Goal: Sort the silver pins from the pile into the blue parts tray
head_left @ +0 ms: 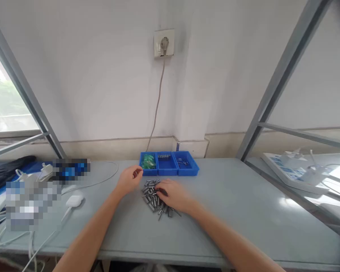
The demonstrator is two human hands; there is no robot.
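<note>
A pile of small grey metal pieces (151, 198), some thick cylinders and some thin rods, lies on the table. My right hand (174, 193) reaches over the pile's right side, its fingers curled down among the pieces; what they pinch is hidden. To the left, my left hand (130, 178) is raised beside the front of the left blue bin (149, 172). Its fingertips are pressed together, and whatever may be between them is too small to tell. That bin holds green bags (148, 161). The middle blue bin (167, 172) has a row of small metal parts along its back.
Thin metal pieces lie in the right blue bin (188, 172). At the left are a white charger (75, 201), cables and a power strip. Grey frame bars (283, 75) slant up on both sides. A cord (159, 98) runs down from the wall socket (164, 43).
</note>
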